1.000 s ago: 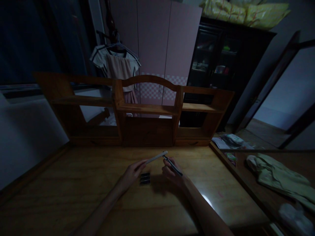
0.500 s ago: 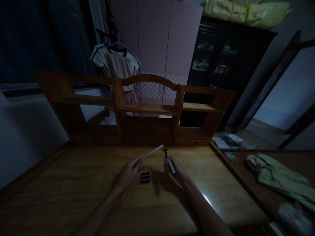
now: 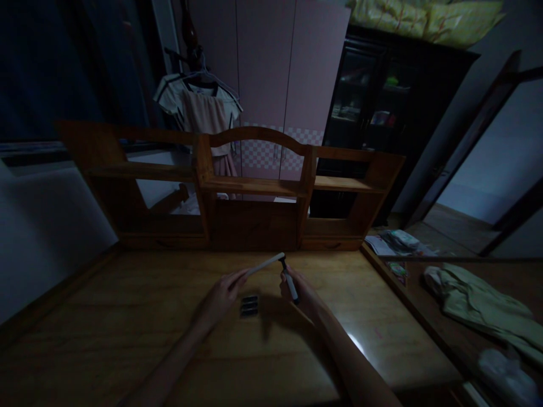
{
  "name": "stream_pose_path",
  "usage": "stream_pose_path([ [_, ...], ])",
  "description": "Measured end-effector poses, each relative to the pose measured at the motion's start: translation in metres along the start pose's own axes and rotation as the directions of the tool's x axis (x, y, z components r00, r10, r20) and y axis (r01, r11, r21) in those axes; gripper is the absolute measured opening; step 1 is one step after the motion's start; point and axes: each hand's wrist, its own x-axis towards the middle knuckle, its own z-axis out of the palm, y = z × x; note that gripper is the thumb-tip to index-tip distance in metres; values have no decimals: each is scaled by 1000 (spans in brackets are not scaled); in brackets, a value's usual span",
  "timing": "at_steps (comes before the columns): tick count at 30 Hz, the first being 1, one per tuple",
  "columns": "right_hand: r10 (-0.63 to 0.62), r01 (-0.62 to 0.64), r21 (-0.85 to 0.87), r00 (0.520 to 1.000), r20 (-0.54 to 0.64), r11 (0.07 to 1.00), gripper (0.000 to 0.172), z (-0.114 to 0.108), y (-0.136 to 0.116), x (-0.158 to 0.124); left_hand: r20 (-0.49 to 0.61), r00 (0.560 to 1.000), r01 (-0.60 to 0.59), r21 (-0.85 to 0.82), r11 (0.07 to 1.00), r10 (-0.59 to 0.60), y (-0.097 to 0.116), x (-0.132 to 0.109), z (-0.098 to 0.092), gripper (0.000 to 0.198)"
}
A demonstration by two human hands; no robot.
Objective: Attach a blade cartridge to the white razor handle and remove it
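Between its closed fingers my left hand [image 3: 224,289] grips a long thin white stick [image 3: 263,264], slanted up to the right. My right hand [image 3: 303,291] is closed round the handle of a razor [image 3: 290,284], whose dark head points up and away. At the razor's head the stick's far tip overlaps it; whether they touch I cannot tell. Below and between the hands, a small clear pack of dark razor cartridges [image 3: 249,306] lies on the wooden desk [image 3: 169,328].
A wooden shelf unit [image 3: 254,183] with small drawers stands along the desk's back edge. To the right, a lower brown surface holds a pale green garment [image 3: 479,302], a white plastic bag [image 3: 507,367] and papers [image 3: 394,242]. A white wall [image 3: 51,226] borders the left.
My right hand has shifted slightly left with the razor, bringing its head to the stick's tip. The stick has moved slightly right and sits a little flatter.
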Motion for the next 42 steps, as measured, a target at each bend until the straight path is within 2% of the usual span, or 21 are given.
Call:
stream_pose_path([
  [4,21,-22,31,999,41,999,33,0,-1,0,-54,998,39,-27,999,-40,-5,1,-2,37],
  [9,19,-20,29,999,37,999,33,0,-2,-1,3,999,33,-18,999,-33,-3,0,1,37],
  [13,21,-22,12,999,36,1000,33,0,-2,-1,-49,995,89,-35,995,-91,-1,2,-2,40],
  [15,25,-25,11,999,37,1000,32,-1,-2,-1,-59,995,76,-72,994,-81,-1,2,-4,41],
  [20,25,-25,10,999,44,1000,33,0,-2,0,45,998,43,-71,997,-40,0,1,0,37],
  [26,16,-15,-7,999,31,1000,33,-1,0,0,-19,996,80,-81,993,-82,-3,1,-2,40],
  [31,20,-20,-8,999,38,1000,34,-3,2,1,36,997,65,-55,996,-63,1,0,0,39],
  [36,45,-45,10,999,18,999,35,-5,3,2,-8,997,71,-69,995,-71,-2,1,-2,39],
  [42,32,-32,5,999,25,999,37,-7,4,3,56,997,55,-41,998,-53,0,1,1,37],
])
